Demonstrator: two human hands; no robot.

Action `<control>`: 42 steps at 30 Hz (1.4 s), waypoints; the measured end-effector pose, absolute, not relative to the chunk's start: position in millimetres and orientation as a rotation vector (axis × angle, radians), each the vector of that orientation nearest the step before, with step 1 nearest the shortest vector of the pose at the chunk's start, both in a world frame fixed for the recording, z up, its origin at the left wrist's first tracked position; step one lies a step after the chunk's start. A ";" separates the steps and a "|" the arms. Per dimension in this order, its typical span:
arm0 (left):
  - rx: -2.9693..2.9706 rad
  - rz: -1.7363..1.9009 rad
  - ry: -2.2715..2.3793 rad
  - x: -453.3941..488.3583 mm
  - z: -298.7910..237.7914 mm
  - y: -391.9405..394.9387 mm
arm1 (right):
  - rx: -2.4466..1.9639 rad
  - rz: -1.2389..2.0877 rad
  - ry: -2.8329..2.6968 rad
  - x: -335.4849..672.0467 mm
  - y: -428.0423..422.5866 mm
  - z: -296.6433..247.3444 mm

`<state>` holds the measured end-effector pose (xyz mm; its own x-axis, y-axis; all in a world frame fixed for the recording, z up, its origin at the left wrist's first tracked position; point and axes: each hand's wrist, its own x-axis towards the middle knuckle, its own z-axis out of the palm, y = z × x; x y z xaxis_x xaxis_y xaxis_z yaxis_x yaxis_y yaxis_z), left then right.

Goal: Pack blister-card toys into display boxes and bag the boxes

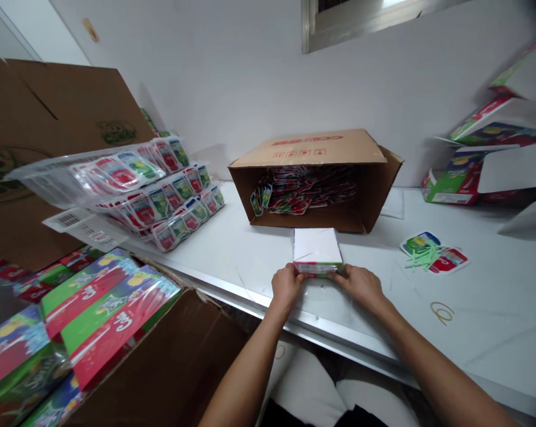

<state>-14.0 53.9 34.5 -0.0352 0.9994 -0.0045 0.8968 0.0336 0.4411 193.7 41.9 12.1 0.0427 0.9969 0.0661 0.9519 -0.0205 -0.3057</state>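
Note:
A small carton (316,244) with a white top and a red and green front side lies on the white table before me. My left hand (288,284) grips its near left corner, fingers closed on the edge. At the near right corner, my right hand (360,286) is closed on the same carton. Just behind it, a brown cardboard box (312,148) lies on its side, its opening toward me. Inside are many red and green printed pouches (294,190).
Left stand stacked clear packs of pouches (161,196) and an open box (183,332) of Cola and Sprite cartons (111,314). On the right lie two loose pouches (448,260), green strips (421,256), rubber bands (442,312) and piled open cartons (463,172).

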 end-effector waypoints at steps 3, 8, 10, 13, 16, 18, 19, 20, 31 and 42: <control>1.898 0.491 2.017 -7.7 35.3 55.2 | -2.013 0.243 -2.039 189.7 45.9 10.3; 1.776 0.538 1.971 -8.2 39.9 54.4 | -2.014 0.325 -2.019 198.2 45.3 5.9; 1.700 0.570 1.916 -18.0 40.5 48.8 | -1.967 0.442 -2.055 212.1 39.5 5.2; 1.538 0.624 1.805 -36.5 35.9 30.6 | -1.821 0.721 -2.156 239.8 17.4 9.8; 1.307 0.673 1.686 -46.1 26.6 5.2 | -1.907 0.717 -2.212 258.0 -14.6 27.3; 1.144 0.722 1.609 -44.5 22.0 -9.9 | -1.992 0.514 -2.141 253.4 -31.0 44.5; 1.071 0.750 1.571 -42.1 21.0 -15.8 | -1.940 0.464 -2.101 244.7 -35.6 52.6; 1.005 0.778 1.533 -39.1 20.9 -20.5 | -1.825 0.477 -2.078 232.2 -37.6 58.9; 0.685 0.996 1.336 -32.0 23.1 -33.1 | -1.296 0.931 -2.137 115.1 -9.3 21.5; 0.639 1.030 1.329 -27.3 11.2 -31.5 | -1.188 0.414 -2.509 112.1 -23.3 18.5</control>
